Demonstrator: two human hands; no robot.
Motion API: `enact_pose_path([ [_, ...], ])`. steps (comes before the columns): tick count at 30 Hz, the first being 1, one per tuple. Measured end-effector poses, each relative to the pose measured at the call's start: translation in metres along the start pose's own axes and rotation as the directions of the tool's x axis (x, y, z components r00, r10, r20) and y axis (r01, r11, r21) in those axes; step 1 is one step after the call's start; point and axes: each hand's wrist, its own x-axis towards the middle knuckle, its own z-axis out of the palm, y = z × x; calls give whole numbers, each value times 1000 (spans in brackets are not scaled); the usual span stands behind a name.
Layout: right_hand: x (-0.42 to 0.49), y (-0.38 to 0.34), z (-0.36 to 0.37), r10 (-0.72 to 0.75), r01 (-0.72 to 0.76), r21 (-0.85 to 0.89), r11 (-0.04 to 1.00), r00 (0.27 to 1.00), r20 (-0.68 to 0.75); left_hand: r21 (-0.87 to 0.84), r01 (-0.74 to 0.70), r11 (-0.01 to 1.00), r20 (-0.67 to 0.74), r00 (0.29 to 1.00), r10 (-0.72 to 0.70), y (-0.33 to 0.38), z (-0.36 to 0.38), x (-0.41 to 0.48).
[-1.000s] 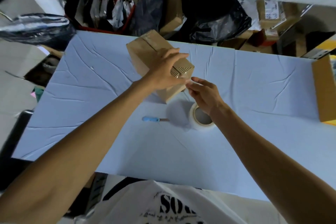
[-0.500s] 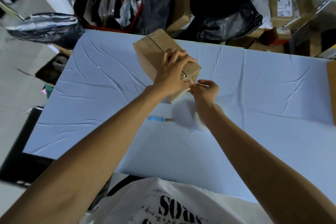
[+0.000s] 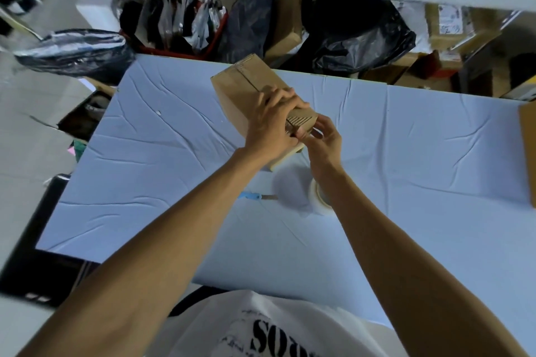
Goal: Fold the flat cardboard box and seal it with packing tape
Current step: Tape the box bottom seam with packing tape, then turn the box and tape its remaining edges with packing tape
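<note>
Fig.: we clamp the folded cardboard box (image 3: 240,87), at 12 o'clock on the table (image 3: 174,182), w/ left hand (image 3: 272,127) curled over its top to hold flaps closed, while right hand (image 3: 322,139), at 4 o'clock, pinches apparent clear tape (image 3: 317,133); tape roll (image 3: 319,200) lies at 6 o'clock.

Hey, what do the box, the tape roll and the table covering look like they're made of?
Box: brown corrugated cardboard, matte; ribbed fluting shows at its near end. Tape roll: probably clear plastic film, whitish and slightly glossy. Table covering: seemingly thin light-blue cloth or sheet, matte, creased all over.
</note>
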Motion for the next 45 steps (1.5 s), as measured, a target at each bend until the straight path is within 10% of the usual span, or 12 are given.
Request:
enact_pose_path([
  [19,7,-3,-14,-75,67,-330,942,997,-10,74,-113,991,229,969,93,2,-15,0],
  [25,5,-14,-14,-67,72,-392,917,997,28,313,-271,910,691,723,-22,-4,-59,29],
  [30,4,-16,-12,-53,72,-506,859,997,53,365,-399,841,592,797,120,-8,-60,32],
  [36,-3,-14,-48,51,17,-723,690,996,72,378,-356,855,562,822,94,-11,-54,17],
  [45,-58,-3,-102,314,338,-922,190,869,383,465,-142,874,480,870,-114,-15,-55,-17],
])
